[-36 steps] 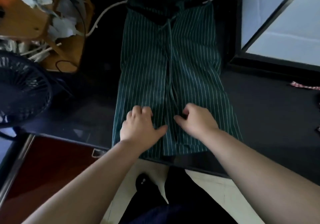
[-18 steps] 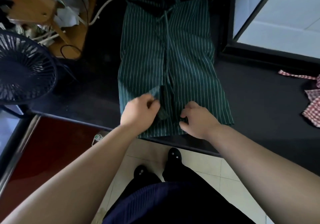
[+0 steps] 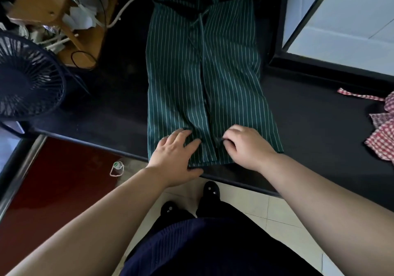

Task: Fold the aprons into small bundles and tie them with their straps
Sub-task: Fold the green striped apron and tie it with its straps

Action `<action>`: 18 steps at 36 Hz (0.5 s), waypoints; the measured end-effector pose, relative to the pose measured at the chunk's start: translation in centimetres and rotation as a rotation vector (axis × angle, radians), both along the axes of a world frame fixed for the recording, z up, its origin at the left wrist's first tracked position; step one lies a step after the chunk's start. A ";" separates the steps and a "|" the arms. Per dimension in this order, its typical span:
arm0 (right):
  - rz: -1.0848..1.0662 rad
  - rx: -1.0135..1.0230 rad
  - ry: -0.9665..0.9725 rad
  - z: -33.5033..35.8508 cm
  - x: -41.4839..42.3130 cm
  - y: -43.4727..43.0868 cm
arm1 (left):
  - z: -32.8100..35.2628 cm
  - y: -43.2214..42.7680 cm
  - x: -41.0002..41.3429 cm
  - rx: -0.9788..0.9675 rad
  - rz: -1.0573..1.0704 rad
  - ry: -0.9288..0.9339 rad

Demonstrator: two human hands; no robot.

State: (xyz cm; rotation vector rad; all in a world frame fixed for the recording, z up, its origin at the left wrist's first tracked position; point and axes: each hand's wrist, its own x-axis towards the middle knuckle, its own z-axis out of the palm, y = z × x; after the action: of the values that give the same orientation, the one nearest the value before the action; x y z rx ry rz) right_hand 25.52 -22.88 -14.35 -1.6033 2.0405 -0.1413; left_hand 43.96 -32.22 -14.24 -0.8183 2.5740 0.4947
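A dark green apron with thin white stripes lies lengthwise on the black counter, both long sides folded in to meet along a middle seam. Its straps run down that seam from the far end. My left hand lies flat on the near left corner, fingers spread over the cloth and thumb at the hem. My right hand sits on the near right flap and pinches a dark bit of the apron at the seam between curled fingers and thumb.
A red checked apron lies crumpled at the counter's right edge. A dark fan stands at the left, with a wooden stand and papers behind it. A white cable runs along the back. A small bottle stands on the floor.
My left hand has let go of the folded-up bit of cloth it held at the seam and now lies flat on the near left corner. My right hand has closed on the seam edge.
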 end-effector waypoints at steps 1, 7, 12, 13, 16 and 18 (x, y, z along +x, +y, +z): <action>-0.006 -0.074 0.012 0.2 0.0 0.2 | -0.2 0.2 -0.2 -0.003 -0.021 -0.032; 0.101 -0.162 0.105 1.1 -0.3 1.4 | -0.4 0.8 -0.8 -0.125 -0.049 -0.015; 0.224 0.193 0.142 0.7 0.2 1.6 | -0.6 1.4 -1.6 -0.107 -0.156 0.045; 0.220 0.230 0.131 0.7 0.3 1.7 | -0.7 1.5 -1.8 -0.094 -0.180 0.056; 0.226 0.269 0.124 1.0 0.3 1.7 | -0.9 1.8 -1.8 -0.156 -0.285 0.141; 0.221 0.284 0.117 1.1 0.3 1.5 | -1.7 1.9 -1.7 -0.251 -0.330 0.231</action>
State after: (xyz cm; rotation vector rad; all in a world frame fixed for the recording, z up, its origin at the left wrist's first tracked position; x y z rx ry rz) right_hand 25.77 -21.40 -13.21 -1.6700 1.8517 0.3148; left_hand 42.23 -30.31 -15.94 -0.4137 2.9502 0.1758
